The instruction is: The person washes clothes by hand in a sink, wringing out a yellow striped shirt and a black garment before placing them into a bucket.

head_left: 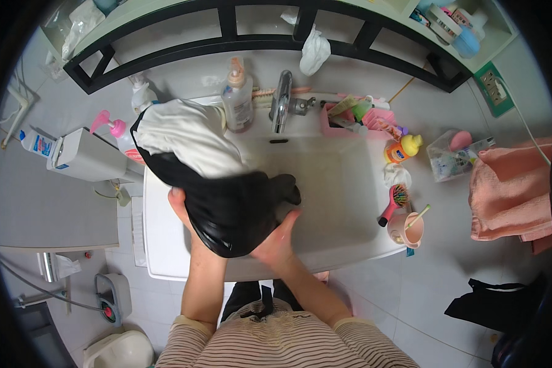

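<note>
A bunched black and white garment (233, 205) hangs over the left half of the white sink (343, 190). Its white part lies toward the far left corner, and the black part bulges toward me with a shiny, wet-looking lower edge. My left hand (181, 208) grips the black cloth from the left side, with most fingers hidden beneath it. On the right side, my right hand (278, 241) is closed on the cloth, its fingers partly covered. Behind the basin stands a chrome faucet (281, 104). A clear pump bottle (237, 101) is beside the garment's white part.
A pink pump bottle (118, 130) stands at the left rim. Along the right rim are a pink basket (331, 124), a yellow-capped bottle (401, 149), a hairbrush (392, 205) and a pink cup (406, 231). A black-framed shelf (260, 44) spans the back; a pink towel (509, 196) hangs at right.
</note>
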Action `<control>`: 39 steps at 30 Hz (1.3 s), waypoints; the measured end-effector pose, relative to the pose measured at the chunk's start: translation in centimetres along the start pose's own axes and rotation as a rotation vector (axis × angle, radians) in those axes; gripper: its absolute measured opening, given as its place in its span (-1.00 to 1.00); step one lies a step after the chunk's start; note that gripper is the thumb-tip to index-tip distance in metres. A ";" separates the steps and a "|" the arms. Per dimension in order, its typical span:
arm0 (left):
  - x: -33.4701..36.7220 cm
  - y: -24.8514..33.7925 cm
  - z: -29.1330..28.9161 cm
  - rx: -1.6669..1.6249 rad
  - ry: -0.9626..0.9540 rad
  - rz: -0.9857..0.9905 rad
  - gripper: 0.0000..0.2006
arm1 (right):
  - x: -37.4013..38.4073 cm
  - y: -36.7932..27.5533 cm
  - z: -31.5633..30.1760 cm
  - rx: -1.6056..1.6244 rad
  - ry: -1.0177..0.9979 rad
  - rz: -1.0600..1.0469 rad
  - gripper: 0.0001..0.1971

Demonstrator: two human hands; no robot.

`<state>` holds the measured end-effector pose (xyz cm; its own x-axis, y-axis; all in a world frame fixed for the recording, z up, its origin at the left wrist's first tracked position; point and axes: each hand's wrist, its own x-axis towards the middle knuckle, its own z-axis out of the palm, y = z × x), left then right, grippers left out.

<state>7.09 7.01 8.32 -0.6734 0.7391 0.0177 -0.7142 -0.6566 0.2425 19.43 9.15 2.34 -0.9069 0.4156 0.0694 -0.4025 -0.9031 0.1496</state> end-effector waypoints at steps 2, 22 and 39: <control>-1.2 2.0 -3.4 0.369 -0.095 0.037 -0.43 | 1.6 -2.7 -1.2 0.044 -0.096 -0.154 0.01; -10.2 5.6 -13.6 1.035 -0.024 -0.612 -0.43 | 4.9 -7.2 1.0 -0.487 0.208 -0.553 -0.45; -4.1 3.2 -7.0 0.552 0.570 -0.424 -0.61 | 2.9 -6.6 3.0 -0.441 0.245 -0.461 -0.52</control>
<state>6.19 0.82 2.21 -0.4713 0.6192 -0.6280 -0.8300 -0.0706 0.5532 19.80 16.64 4.47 -0.6118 0.7789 -0.1381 -0.7203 -0.6207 -0.3095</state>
